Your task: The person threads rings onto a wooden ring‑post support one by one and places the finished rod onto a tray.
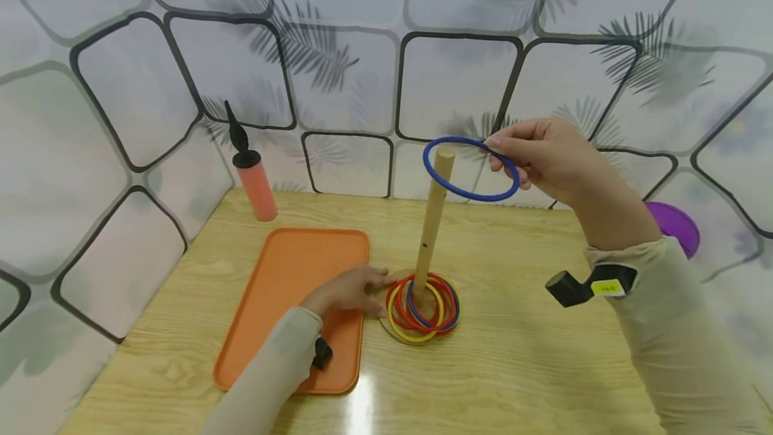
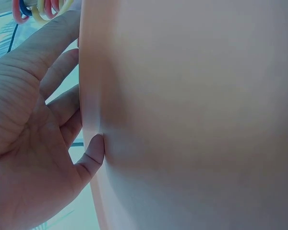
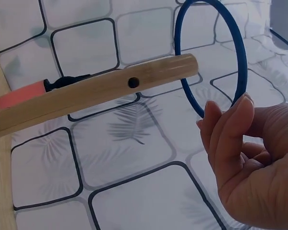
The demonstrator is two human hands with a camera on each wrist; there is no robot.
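Note:
In the head view my right hand [image 1: 546,156] pinches the edge of a blue ring [image 1: 473,198] between thumb and fingers. The ring lies nearly level at the top of a wooden peg [image 1: 430,227]; the peg's tip shows inside its outline. Whether the tip passes through the ring, I cannot tell. Red, yellow and blue rings [image 1: 449,314] lie overlapping around the peg's foot. My left hand [image 1: 349,293] stays low beside them with loosely spread fingers. In the left wrist view, its little finger touches the orange tray [image 2: 192,105].
The orange tray [image 1: 308,254] lies left of the peg on the wooden table [image 1: 507,368]. A pink hand pump [image 1: 256,183] with a black top stands at the back left. Part of a purple object [image 1: 675,223] shows behind my right forearm. A patterned wall covering [image 1: 350,106] rises behind the table.

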